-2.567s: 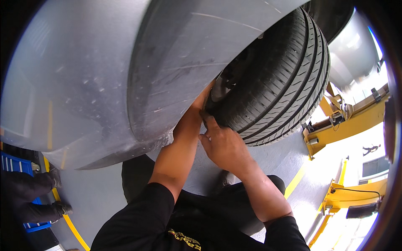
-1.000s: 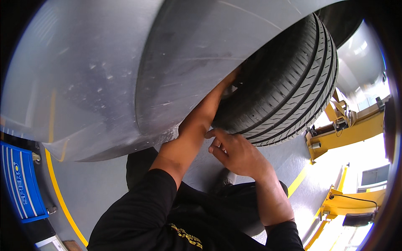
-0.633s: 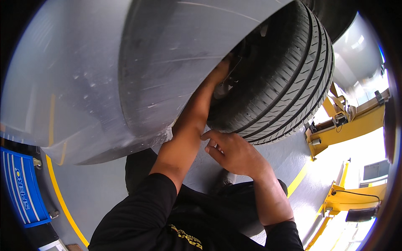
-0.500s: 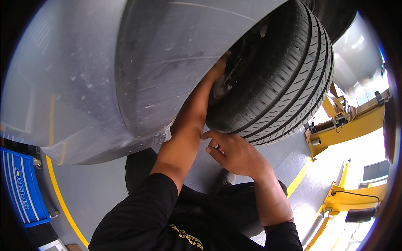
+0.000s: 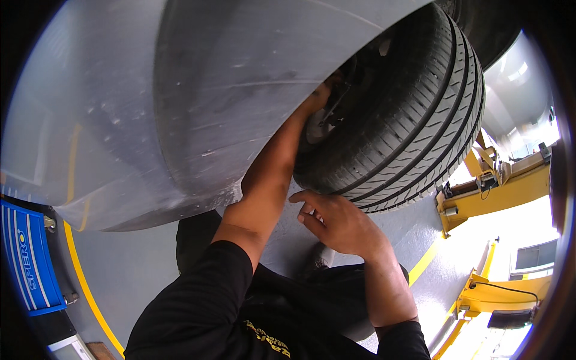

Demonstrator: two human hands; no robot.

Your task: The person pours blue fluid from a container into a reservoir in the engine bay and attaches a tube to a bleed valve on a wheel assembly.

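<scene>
Only the head view to go on here, so here's what it shows. Compared with a couple of seconds back, the left hand (image 5: 318,99) has gone noticeably deeper: it used to sit at the lip of the wheel arch, and now the whole forearm runs up between the grey bumper panel (image 5: 198,120) and the tyre (image 5: 408,120), with the hand right in behind the tread near some dark hardware. Can't tell if those fingers are pinching anything or just feeling around, it's too dark and mostly hidden in there.

The right hand (image 5: 339,222) has slid down a bit. Earlier it was pressed up against the tread, now it sits at the bottom edge of the tyre, fingers loosely curled with the tips touching rubber, holding nothing that I can see.

The tyre itself hangs up off the grey floor (image 5: 126,270), with the yellow lift arms (image 5: 498,198) well off to the right.

My read: the reach-in is the actual work and the right hand is just bracing.
</scene>
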